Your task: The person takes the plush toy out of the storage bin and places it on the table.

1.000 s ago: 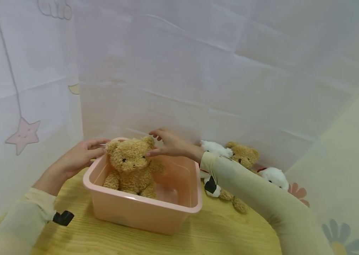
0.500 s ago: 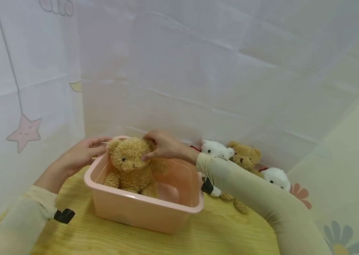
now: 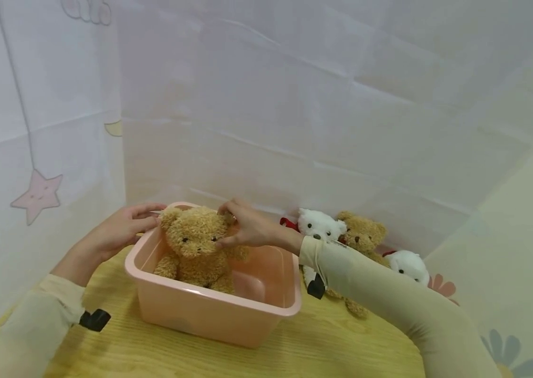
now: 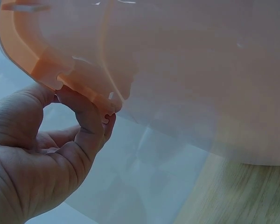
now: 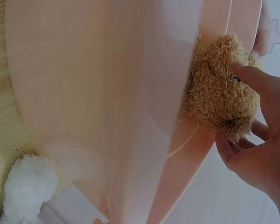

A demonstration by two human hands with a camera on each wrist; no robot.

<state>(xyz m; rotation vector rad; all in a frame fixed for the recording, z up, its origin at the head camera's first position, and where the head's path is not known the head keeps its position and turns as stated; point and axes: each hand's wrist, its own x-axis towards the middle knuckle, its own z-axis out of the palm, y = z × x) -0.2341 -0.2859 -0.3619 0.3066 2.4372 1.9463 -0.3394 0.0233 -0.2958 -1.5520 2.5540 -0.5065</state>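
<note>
A curly brown teddy bear sits upright at the left end of a pink plastic tub, facing the head camera. My left hand pinches the tub's left rim between thumb and fingers; the left wrist view shows the fingers curled at the rim's underside. With my right hand I hold the side of the bear's head. In the right wrist view, the right thumb lies by the bear's eye and the other fingers reach behind its ear. The bear's lower legs are partly hidden behind the tub's front wall.
Right of the tub, a white plush bear, a brown teddy and another white plush toy lean together by the wall, partly behind my right sleeve. The tub stands on a wooden table against curtain-like walls.
My right hand has moved from beside the bear's ear onto its head, which tilted briefly and then straightened. My left hand has stayed at the tub's rim.
</note>
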